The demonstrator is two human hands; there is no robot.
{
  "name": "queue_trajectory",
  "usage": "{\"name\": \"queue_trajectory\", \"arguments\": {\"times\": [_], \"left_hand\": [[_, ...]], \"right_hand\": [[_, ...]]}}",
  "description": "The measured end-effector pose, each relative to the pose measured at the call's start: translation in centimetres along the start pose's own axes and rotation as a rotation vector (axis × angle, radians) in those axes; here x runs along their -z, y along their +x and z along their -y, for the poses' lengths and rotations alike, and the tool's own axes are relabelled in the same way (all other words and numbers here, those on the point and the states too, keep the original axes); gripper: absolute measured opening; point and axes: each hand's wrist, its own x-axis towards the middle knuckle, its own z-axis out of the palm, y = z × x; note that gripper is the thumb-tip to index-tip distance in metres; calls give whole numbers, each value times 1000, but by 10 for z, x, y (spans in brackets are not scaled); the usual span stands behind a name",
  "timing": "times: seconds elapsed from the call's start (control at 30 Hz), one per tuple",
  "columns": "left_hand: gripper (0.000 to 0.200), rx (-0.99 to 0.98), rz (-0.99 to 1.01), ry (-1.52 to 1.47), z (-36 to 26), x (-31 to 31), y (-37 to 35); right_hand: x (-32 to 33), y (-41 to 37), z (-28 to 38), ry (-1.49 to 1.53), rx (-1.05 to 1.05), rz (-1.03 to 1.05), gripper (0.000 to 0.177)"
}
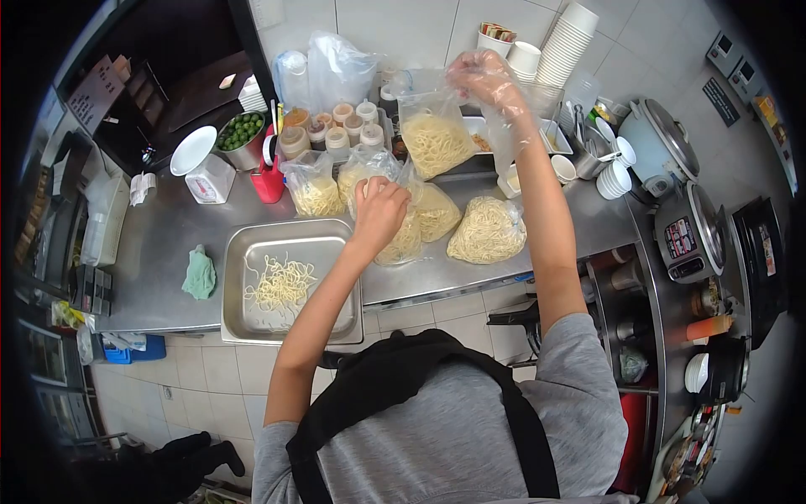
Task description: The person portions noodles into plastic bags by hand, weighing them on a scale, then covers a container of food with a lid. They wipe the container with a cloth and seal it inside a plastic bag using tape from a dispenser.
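My right hand (487,82), in a loose clear plastic glove, is raised above the back of the counter. Its closed fingers grip the top of a clear bag of noodles (437,144), which hangs below and to the left. My bare left hand (382,207) is lower, its fingers curled on the top of another noodle bag (401,242). More bagged noodles (315,186) lie to the left, and a full noodle bag (489,231) sits to the right. Loose noodles (281,281) lie in a steel tray (238,323) left of my left forearm.
Sauce bottles (337,143) crowd the back, beside a pot of green limes (242,133). A white scale (208,178) and green cloth (199,273) are on the left. Stacked paper cups (567,46) and rice cookers (659,139) stand right. Another person's dark-clothed legs (197,460) show lower left.
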Motion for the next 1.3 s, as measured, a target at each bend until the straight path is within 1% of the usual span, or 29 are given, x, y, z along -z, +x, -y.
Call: {"name": "queue_trajectory", "arguments": {"times": [0.1, 0.2, 0.3, 0.33, 0.4, 0.5, 0.6, 0.67, 0.7, 0.73, 0.77, 0.8, 0.83, 0.87, 0.9, 0.93, 1.0, 1.03, 1.07, 1.1, 1.17, 1.23, 1.3], "left_hand": [[11, 73, 101, -106, 8, 5, -2], [17, 49, 281, 33, 12, 11, -5], [21, 43, 191, 16, 10, 0, -14], [22, 86, 140, -24, 9, 1, -16], [26, 158, 28, -100, 14, 9, -19], [40, 409, 139, -280, 22, 60, -27], [59, 628, -161, -430, 37, 107, -46], [62, 600, -412, -402, 42, 129, -45], [64, 586, -537, -388, 43, 140, -45], [65, 594, -526, -434, 39, 155, -41], [64, 577, -498, -521, 49, 154, -45], [64, 555, -469, -606, 66, 152, -48], [63, 526, -437, -692, 75, 158, -48], [54, 725, -207, -788, 81, 169, -54], [50, 752, -235, -840, 86, 176, -57], [47, 776, -264, -893, 93, 182, -59], [43, 842, -328, -966, 108, 193, -72], [43, 899, -319, -1075, 117, 204, -83], [43, 952, -307, -1184, 127, 217, -95], [44, 1000, -291, -1291, 136, 230, -105], [45, 1004, -358, -1262, 149, 254, -125], [47, 1015, -429, -1214, 157, 276, -144], [47, 1021, -510, -1151, 163, 296, -159]], "right_hand": [[1, -5, 22, 116, 45, 39, 14], [-7, -5, 40, 269, 106, 91, 16], [-24, 3, 62, 282, 167, 159, 16], [-26, 5, 72, 233, 208, 185, 16], [-38, 9, 87, 287, 213, 215, 15], [-55, 9, 111, 328, 249, 244, 13], [-82, 6, 124, 386, 271, 258, 13], [-108, 2, 138, 385, 284, 271, 13], [-119, -2, 146, 359, 266, 313, 12], [-130, -7, 155, 334, 247, 359, 12], [-141, -9, 163, 310, 229, 402, 12], [-161, -2, 154, 365, 334, 431, 10], [-174, -3, 156, 393, 317, 457, 9], [-184, -6, 161, 420, 300, 479, 9], [-195, -6, 162, 445, 284, 501, 9], [-210, 2, 155, 434, 287, 548, 15], [-235, 10, 144, 653, 191, 764, 25], [-246, 15, 142, 759, 139, 872, 31], [-258, 25, 144, 782, 104, 1049, 44], [-274, 27, 144, 759, 31, 1011, 45], [-320, 26, 137, 718, -116, 931, 49], [-391, 31, 122, 389, 17, 696, 56], [-473, 55, 101, -68, 180, 587, 71]]}}
